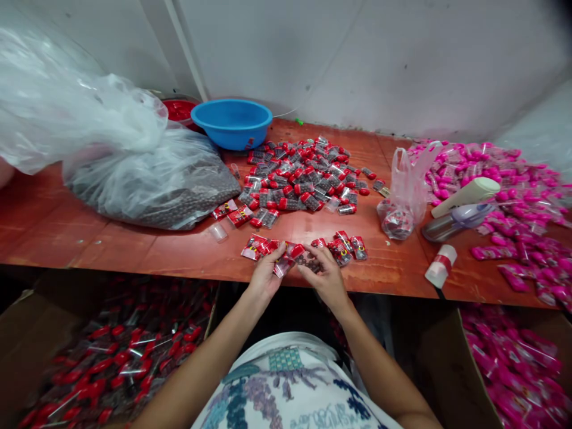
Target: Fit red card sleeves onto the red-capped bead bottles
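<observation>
My left hand point(267, 275) and my right hand point(328, 275) meet at the near edge of the red wooden table point(89, 238). Both pinch the same small clear packet with a red cap point(292, 257), filled with dark beads. Red printed labels point(346, 247) lie in a row just beyond my fingers. Further back sits a heap of filled red-capped packets point(304, 176).
A big clear bag of dark beads point(147, 179) lies at the left, a blue bowl point(232, 122) behind it. A small knotted bag point(400, 202), a white handheld tool point(465, 208) and pink packets point(513, 202) fill the right. Boxes of red point(102, 363) and pink packets point(522, 369) stand below.
</observation>
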The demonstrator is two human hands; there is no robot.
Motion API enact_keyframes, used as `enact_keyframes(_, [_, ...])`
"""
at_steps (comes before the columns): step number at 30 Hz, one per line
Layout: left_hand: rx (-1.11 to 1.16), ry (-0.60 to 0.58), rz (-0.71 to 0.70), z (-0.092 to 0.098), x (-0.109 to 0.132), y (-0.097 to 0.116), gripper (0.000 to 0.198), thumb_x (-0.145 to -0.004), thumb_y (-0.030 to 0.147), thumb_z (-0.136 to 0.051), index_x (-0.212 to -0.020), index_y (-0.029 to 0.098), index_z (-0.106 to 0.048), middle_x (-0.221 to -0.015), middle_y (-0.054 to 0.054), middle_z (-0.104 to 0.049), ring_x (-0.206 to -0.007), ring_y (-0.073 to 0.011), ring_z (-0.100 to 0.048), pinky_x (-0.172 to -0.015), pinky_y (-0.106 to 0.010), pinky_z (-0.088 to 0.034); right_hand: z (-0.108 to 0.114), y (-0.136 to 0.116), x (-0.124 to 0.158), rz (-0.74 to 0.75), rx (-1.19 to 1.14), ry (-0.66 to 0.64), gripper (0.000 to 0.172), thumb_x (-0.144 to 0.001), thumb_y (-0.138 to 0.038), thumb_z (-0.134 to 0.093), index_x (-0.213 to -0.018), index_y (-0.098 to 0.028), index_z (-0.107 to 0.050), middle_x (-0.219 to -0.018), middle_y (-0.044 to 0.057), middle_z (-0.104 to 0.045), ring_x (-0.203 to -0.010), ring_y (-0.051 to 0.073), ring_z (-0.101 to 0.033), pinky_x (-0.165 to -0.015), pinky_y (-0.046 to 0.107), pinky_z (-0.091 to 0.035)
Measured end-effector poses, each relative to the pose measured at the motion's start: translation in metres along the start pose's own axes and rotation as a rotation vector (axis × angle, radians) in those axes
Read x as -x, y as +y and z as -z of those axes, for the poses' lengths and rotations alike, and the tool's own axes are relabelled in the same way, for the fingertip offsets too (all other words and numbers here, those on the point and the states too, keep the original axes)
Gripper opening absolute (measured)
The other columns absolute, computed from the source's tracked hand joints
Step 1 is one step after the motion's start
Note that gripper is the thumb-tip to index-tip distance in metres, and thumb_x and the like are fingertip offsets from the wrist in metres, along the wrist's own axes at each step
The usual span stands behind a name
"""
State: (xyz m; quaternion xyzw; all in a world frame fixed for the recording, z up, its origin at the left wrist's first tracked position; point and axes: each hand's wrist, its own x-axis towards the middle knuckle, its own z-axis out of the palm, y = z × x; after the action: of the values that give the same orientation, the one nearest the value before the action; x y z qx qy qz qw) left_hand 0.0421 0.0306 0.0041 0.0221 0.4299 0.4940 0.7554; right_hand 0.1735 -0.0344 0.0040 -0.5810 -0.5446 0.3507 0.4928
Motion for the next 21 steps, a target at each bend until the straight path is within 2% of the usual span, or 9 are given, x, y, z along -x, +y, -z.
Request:
enact_keyframes(3, [-0.018, -0.025, -0.081, -0.001, 0.003, 0.001, 0.01, -0.068, 0.003, -0.071, -0.072, 0.01, -0.064, -0.067, -0.003, -0.069, -0.059, -0.0123, -0.065, -0.063, -0.024, -0.056, -0.002, 0.001, 0.002, -0.029, -0.079, -0.057, 0.044, -0.079, -0.029, -0.067, -0.122, -0.029, -0.059, -0.096, 0.002, -0.052, -0.083, 0.015, -0.057, -0.075, 0.027, -0.05])
enact_keyframes(8, [-0.171, -0.172, -0.191, 0.0, 0.013, 0.001, 0.023, -0.058, 0.01, -0.08, -0.077, 0.012, -0.066, -0.074, -0.002, -0.071, -0.067, -0.0149, -0.067, -0.07, -0.028, -0.056, -0.002, 0.003, 0.003, -0.033, -0.107, -0.023, 0.043, -0.079, -0.027, -0.066, -0.121, -0.029, -0.06, -0.099, 0.002, -0.052, -0.086, 0.015, -0.057, -0.078, 0.027, -0.049])
enact_keyframes(13, [-0.286, -0.235, -0.318, -0.004, 0.023, 0.002, 0.026, -0.053, 0.009, -0.082, -0.072, 0.014, -0.065, -0.069, 0.0, -0.069, -0.063, -0.0131, -0.065, -0.067, -0.024, -0.054, -0.004, 0.004, 0.006, -0.001, -0.102, 0.005, 0.04, -0.076, -0.026, -0.068, -0.116, -0.028, -0.062, -0.099, 0.002, -0.057, -0.086, 0.016, -0.059, -0.076, 0.028, -0.05])
enact_keyframes(18, [-0.334, -0.265, -0.311, -0.006, 0.029, 0.002, 0.024, -0.053, 0.011, -0.082, -0.072, 0.014, -0.068, -0.072, -0.001, -0.07, -0.066, -0.0152, -0.065, -0.07, -0.027, -0.053, -0.01, 0.009, 0.009, -0.108, -0.205, 0.095, 0.042, -0.072, -0.027, -0.072, -0.112, -0.024, -0.059, -0.095, 0.002, -0.064, -0.082, 0.017, -0.061, -0.075, 0.029, -0.051])
enact_keyframes(21, [-0.38, -0.281, -0.286, -0.005, 0.03, 0.001, 0.023, -0.055, 0.012, -0.081, -0.075, 0.014, -0.07, -0.076, -0.004, -0.072, -0.07, -0.0175, -0.066, -0.072, -0.029, -0.053, -0.012, 0.009, 0.009, -0.151, -0.323, 0.095, 0.037, -0.072, -0.029, -0.073, -0.107, -0.022, -0.06, -0.095, 0.002, -0.067, -0.084, 0.018, -0.063, -0.078, 0.031, -0.052])
